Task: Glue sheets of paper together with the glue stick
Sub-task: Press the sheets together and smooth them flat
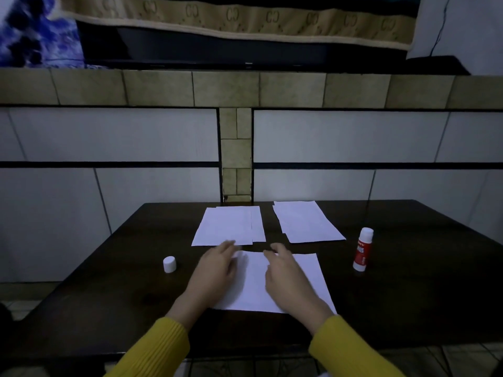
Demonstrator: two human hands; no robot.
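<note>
A white sheet of paper (299, 284) lies on the dark wooden table (109, 281) in front of me. My left hand (215, 270) rests flat on its left part with the fingers stretched forward. My right hand (283, 273) lies on the sheet's middle, fingers loosely bent toward its far edge. A red and white glue stick (362, 249) stands upright and uncapped to the right of the sheet. Its white cap (169, 264) stands to the left. Two more stacks of white paper lie farther back, one at centre (228, 225), one to its right (307, 221).
The table's far edge butts against a tiled wall (109, 137). Above the wall's ledge stands a dark screen (217, 47) draped with a patterned cloth. Yellow sleeves cover both my forearms.
</note>
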